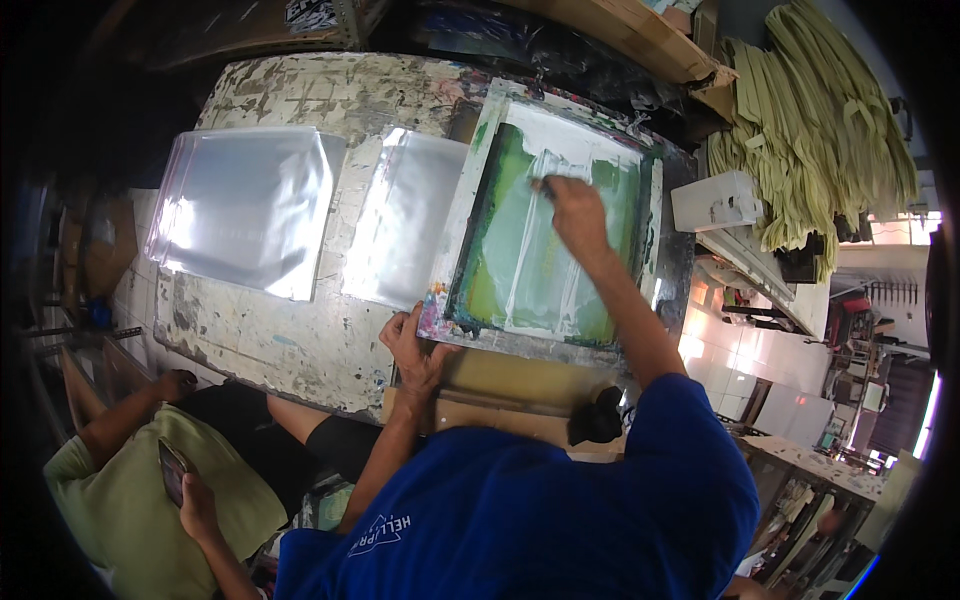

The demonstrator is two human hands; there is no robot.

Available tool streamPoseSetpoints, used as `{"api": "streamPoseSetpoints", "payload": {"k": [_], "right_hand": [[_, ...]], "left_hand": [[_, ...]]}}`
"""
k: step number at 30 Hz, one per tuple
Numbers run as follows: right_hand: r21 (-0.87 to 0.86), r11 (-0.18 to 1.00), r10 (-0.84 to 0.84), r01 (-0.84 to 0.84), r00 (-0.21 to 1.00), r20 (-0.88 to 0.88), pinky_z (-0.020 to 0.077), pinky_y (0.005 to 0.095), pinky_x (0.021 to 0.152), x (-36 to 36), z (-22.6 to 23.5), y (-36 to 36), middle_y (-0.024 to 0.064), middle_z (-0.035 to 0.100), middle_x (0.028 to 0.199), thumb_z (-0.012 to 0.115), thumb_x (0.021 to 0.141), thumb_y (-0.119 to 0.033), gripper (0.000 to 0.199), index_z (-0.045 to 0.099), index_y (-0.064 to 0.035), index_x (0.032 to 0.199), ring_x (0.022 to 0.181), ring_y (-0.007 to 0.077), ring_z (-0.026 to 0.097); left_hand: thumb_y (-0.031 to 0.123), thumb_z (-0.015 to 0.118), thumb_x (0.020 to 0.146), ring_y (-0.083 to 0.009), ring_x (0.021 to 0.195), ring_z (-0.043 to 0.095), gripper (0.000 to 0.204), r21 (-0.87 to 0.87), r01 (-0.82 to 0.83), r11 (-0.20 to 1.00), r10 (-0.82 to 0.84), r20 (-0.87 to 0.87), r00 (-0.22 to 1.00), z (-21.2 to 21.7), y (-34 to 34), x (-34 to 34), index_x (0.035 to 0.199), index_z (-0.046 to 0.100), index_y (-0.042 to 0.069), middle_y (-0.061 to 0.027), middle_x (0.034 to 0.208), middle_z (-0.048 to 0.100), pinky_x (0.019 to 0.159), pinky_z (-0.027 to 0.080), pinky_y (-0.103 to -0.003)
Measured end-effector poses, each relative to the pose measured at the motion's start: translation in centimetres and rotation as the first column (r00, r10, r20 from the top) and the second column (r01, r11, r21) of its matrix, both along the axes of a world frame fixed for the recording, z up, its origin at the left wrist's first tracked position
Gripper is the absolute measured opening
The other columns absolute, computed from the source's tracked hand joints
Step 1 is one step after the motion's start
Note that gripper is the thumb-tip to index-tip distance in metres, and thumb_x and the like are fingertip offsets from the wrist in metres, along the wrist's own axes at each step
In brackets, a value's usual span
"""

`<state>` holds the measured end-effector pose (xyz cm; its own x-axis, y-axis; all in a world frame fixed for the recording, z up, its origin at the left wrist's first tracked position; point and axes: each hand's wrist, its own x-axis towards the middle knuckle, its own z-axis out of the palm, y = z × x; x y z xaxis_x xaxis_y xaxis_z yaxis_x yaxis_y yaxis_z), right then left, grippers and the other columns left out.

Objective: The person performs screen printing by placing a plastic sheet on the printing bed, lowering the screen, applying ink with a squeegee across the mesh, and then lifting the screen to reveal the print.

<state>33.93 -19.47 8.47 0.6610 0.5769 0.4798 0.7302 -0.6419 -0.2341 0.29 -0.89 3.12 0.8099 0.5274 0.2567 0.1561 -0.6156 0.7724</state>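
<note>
Screen (555,265) leaves room around right hand (578,212) (clasping dark tool (544,186)), left hand (413,352) half-curled at its near-left corner.

Green mesh (540,265) with white streaks (519,245), paint-mottled frame (462,215), vivid blue shirt (560,510)

Shiny pale tiles (738,372) near speckled countertop (818,464)

The table (235,335) is worn and pale, with lots of dark, chipped spots. On its left lies a shiny, flat plastic pile (250,210). Another clear pile (402,215) lies in the middle, and a paint-spotted frame (465,220) sits just beside it.
</note>
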Motion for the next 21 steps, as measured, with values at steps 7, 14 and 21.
{"api": "streamPoseSetpoints", "payload": {"k": [7,14,21], "right_hand": [[-0.045,0.947,-0.315,0.317,0.947,0.058,0.0544,0.0518,0.077,8.3,-0.6,-2.8,0.0199,0.070,0.091,0.061,0.079,0.001,0.022,0.064,-0.0026,0.101,0.088,0.0388,0.069],[-0.006,0.996,-0.085,0.085,0.991,-0.108,0.0535,0.0539,0.086,12.1,-0.7,2.7,0.0244,0.071,0.100,0.067,0.080,-0.002,0.030,0.064,-0.0016,0.110,0.095,0.0445,0.068],[0.052,0.981,0.193,-0.186,0.920,-0.340,0.0509,0.0501,0.093,12.0,0.9,3.2,0.0222,0.071,0.107,0.073,0.080,-0.003,0.032,0.070,-0.0025,0.113,0.105,0.0431,0.065]], "left_hand": [[0.070,0.080,0.070,-0.0334,0.115,0.043,0.101,-0.012,-0.005,1.000,0.005,-0.006,1.000,-0.1,0.2,0.1,0.140,0.060,-0.001,-0.0175,0.118,0.051,0.105,0.030,-0.047],[0.069,0.080,0.070,-0.0330,0.114,0.043,0.101,-0.044,0.003,0.999,-0.005,-0.037,0.999,0.0,0.1,0.0,0.141,0.058,0.001,-0.0169,0.118,0.051,0.105,0.030,-0.047],[0.071,0.078,0.071,-0.0341,0.114,0.044,0.102,0.000,0.002,1.000,-0.002,-0.015,1.000,-0.1,0.2,0.0,0.142,0.058,0.001,-0.0175,0.119,0.052,0.105,0.031,-0.048]]}}
